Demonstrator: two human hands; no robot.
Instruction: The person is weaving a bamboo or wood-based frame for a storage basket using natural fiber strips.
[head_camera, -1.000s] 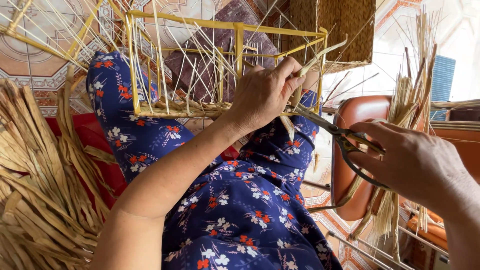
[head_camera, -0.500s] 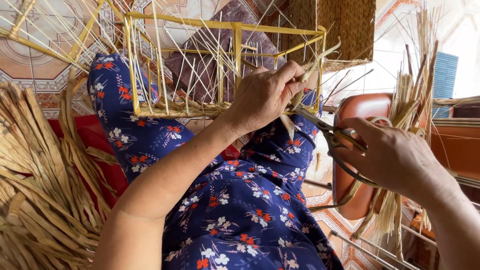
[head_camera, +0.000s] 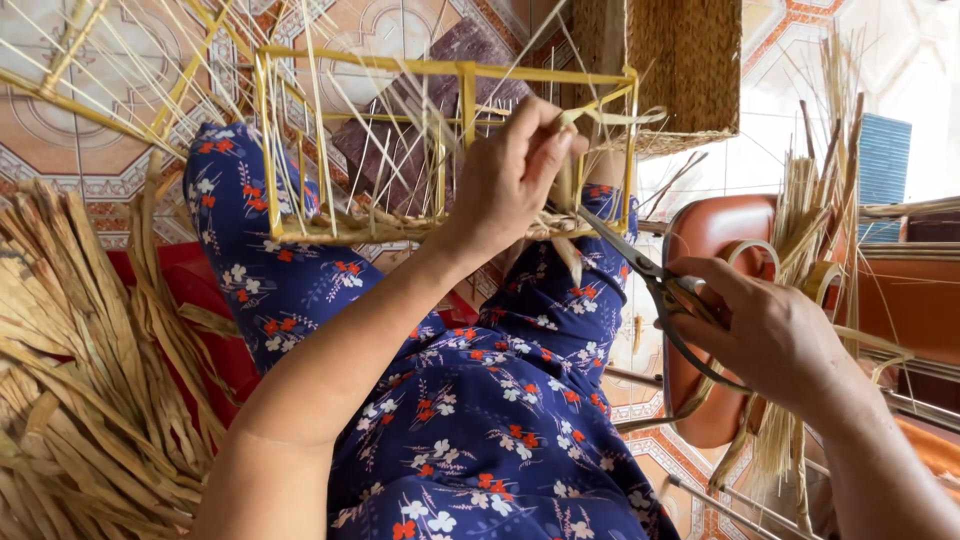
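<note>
Pinching a straw strand against the yellow frame, her left hand steadies it — right hand closed around scissors, blades at the strand's base — trimming, which wants a clean, close snip.

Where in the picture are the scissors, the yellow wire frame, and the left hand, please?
scissors (head_camera: 640, 262), head view, on the blades.
yellow wire frame (head_camera: 440, 68), head view, on its top bar.
left hand (head_camera: 510, 180), head view, on its back.

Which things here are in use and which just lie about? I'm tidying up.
In use: left hand gripping a strip on the yellow frame; right hand holding scissors.
Lying about: dried leaves, woven basket, tape rolls, orange chair.
</note>
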